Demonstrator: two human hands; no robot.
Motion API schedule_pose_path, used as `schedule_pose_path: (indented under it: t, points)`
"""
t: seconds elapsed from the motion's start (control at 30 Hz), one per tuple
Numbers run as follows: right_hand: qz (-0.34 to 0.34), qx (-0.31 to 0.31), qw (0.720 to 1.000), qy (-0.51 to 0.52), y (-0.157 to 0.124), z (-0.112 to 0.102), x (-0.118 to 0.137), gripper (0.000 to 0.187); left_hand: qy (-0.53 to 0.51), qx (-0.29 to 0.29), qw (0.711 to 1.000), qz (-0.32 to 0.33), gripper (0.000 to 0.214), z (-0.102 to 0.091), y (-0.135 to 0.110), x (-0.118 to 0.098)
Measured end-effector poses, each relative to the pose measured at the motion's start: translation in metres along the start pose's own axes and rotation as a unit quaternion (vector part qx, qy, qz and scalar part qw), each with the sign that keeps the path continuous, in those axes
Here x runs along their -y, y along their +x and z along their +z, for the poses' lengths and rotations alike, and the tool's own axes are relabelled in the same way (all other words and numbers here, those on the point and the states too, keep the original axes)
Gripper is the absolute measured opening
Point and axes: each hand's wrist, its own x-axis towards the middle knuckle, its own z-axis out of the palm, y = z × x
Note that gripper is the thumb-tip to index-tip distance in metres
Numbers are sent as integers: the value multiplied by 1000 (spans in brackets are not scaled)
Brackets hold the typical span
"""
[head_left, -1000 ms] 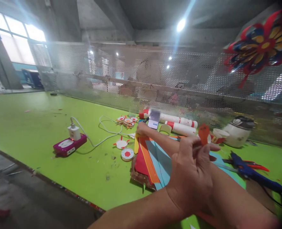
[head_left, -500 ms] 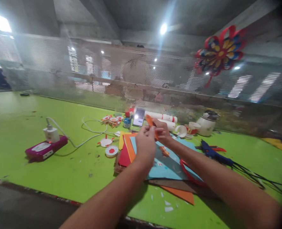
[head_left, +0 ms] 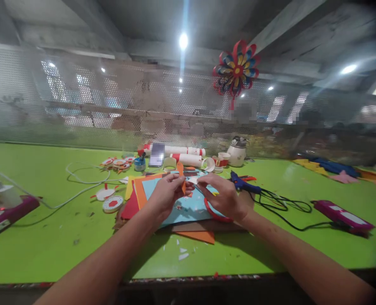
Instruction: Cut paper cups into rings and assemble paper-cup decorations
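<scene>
My left hand is closed, pinching a small orange paper piece that stands upright above its fingertips. My right hand is closed beside it, fingers curled round what looks like red-handled scissors, with the tip pointing at the orange piece. Both hands hover over a stack of coloured paper sheets with a light blue one on top, lying on the green table.
A blue glue gun with a black cord lies right of the hands. Magenta power strips sit at far left and right. White rolls, a phone, a white pot and round paper discs stand around; a pinwheel hangs on the mesh.
The view has swung to the right. My two hands have come together lower over the blue sheet, and the orange piece stays pinched in the left fingers.
</scene>
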Motion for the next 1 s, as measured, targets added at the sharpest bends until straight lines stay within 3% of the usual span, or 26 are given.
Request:
schedule_pose_path:
  t: [0.13,0.27,0.37,0.63,1.0]
  points:
    - [110,-13,984,137,-5,1,5,13,20,43,999,-10,13,-3,0,1]
    - [247,-52,914,318,-5,1,12,8,36,64,997,-27,16,0,-2,1]
    - [303,-66,866,392,-3,-3,17,9,50,76,995,-30,19,2,-4,2]
    - [339,-43,808,479,-4,-8,3,21,54,62,996,-30,18,2,-4,2]
    - [355,28,792,495,-4,-10,-2,30,87,78,993,-6,22,0,-5,4]
